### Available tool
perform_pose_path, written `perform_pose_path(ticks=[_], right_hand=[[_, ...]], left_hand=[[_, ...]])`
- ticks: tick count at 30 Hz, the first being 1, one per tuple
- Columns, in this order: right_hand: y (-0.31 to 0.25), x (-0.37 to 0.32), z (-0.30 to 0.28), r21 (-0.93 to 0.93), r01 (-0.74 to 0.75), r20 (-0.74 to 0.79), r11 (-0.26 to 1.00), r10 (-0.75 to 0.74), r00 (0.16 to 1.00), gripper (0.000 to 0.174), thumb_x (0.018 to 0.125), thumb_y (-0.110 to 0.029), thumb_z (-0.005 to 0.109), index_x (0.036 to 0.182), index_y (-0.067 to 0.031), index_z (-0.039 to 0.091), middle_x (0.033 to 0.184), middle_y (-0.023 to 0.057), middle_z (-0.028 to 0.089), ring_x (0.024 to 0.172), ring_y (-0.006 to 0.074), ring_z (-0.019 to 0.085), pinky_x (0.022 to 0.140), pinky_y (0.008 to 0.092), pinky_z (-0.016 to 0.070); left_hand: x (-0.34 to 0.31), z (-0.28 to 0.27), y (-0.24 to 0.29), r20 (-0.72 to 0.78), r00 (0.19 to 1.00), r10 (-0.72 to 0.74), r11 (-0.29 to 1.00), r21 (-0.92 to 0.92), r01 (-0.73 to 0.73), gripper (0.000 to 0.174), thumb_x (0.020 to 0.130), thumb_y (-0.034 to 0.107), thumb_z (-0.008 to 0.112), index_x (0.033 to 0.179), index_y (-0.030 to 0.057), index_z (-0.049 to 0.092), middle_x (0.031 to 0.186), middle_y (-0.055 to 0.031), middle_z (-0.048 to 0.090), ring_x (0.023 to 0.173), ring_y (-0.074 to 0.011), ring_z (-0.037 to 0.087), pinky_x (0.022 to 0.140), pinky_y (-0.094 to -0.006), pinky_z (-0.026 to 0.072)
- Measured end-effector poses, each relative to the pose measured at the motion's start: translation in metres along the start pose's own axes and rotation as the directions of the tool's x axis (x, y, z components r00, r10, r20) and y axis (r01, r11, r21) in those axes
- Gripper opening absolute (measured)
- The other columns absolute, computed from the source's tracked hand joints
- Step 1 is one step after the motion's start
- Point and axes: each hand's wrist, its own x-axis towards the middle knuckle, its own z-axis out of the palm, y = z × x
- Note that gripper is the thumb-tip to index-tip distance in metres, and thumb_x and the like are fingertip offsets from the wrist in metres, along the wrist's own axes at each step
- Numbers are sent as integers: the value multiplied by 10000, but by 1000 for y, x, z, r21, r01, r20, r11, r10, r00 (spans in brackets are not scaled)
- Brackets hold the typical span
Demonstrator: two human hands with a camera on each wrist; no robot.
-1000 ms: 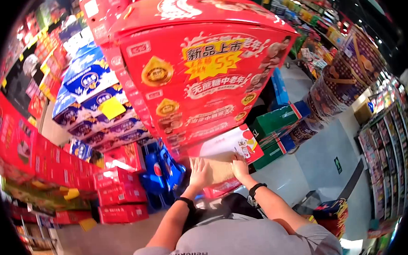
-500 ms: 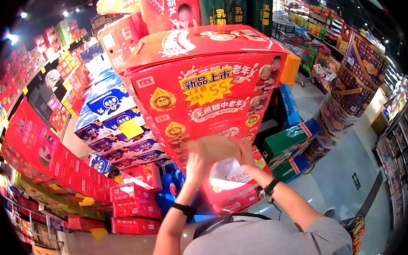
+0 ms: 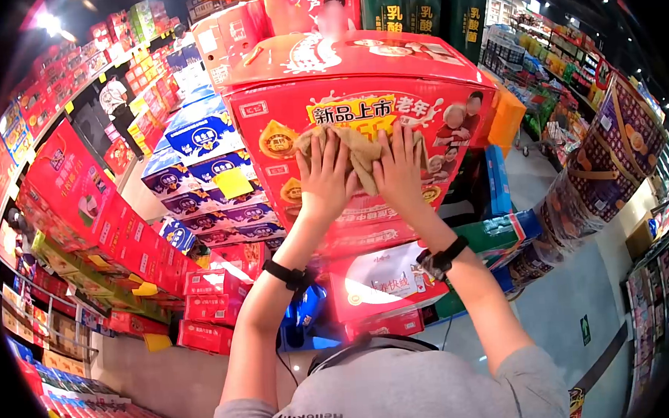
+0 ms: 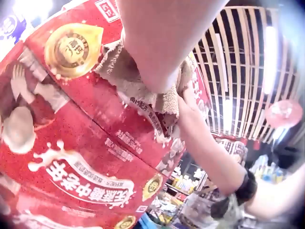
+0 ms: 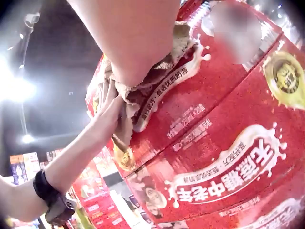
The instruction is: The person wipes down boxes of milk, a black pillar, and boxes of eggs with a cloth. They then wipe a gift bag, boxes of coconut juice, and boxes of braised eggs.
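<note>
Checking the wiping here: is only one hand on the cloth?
No, the left hand and right hand both press the cloth flat against the red box front.

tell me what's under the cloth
The front face of the top red box; the left hand and right hand press the cloth flat on it. Print shows around it; what lies beneath is covered.

Blue-and-white cartons [image 3: 195, 140] are stacked at left, green boxes [image 3: 502, 234] low right, beside a brown patterned display [image 3: 612, 156].
</note>
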Motion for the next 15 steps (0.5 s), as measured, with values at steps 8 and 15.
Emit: perform_pose_path(ticks=[8,15], right_hand=[[22,94,-53,-237,129,-379,963,-214,900,457,782,-130,565,1233,-133,491,1276,128,396,1193,327,367,976,518,292],[8,49,-33,-95,216,-93,972,-225,970,483,746,-84,546,1225,-123,502,1184,86,476,1113,278,450,958,411,355]], left_hand=[[87,-50,12,-231,970,-80,995,31,90,633,777,300,529,1296,-21,361,1417,-234,210,1315,-422,159,1024,-582,107],[63,-1,9,-248,968,26,996,-72,-45,555,792,259,517,1311,97,407,1415,-240,208,1304,-415,205,1042,-525,182]])
